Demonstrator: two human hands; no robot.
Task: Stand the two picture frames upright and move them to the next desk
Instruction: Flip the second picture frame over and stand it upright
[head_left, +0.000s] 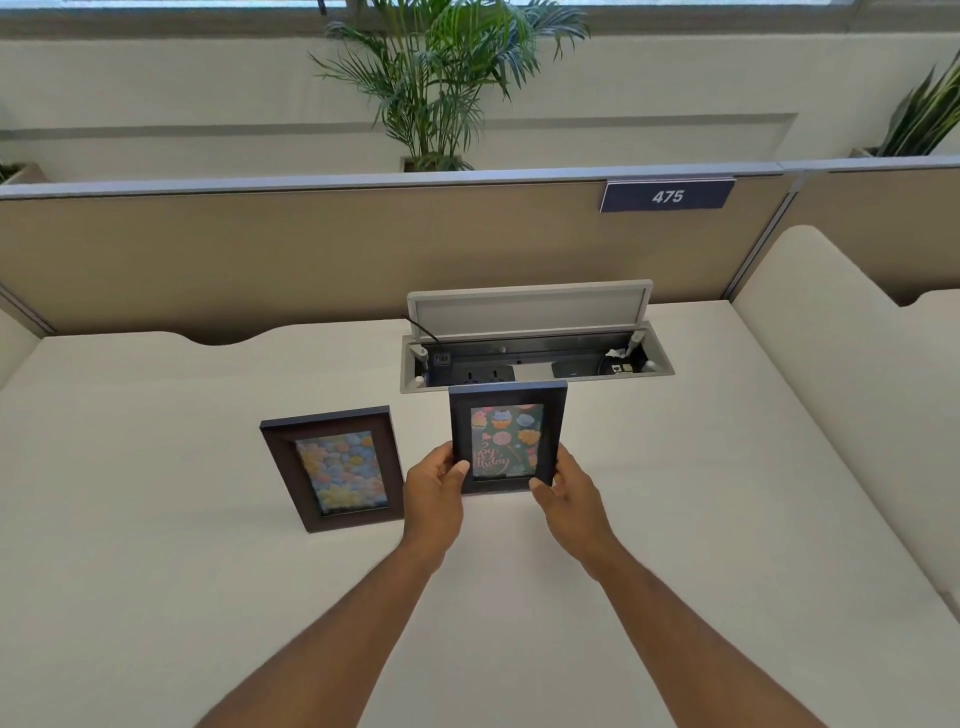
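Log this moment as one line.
hands: left and right grip cupcake frame | flower frame: untouched on desk | moved: none

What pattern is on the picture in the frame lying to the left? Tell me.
Pastel flowers in yellow, blue and pink fill the left frame, seen in the head view.

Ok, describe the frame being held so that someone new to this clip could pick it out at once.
Start at the open cable box sunk into the white desk, below the 475 sign. Just in front of it, the left hand and right hand grip the cupcake frame by its lower corners. Unlike the flower frame to its left, it shows cupcakes and birthday lettering on dark green.
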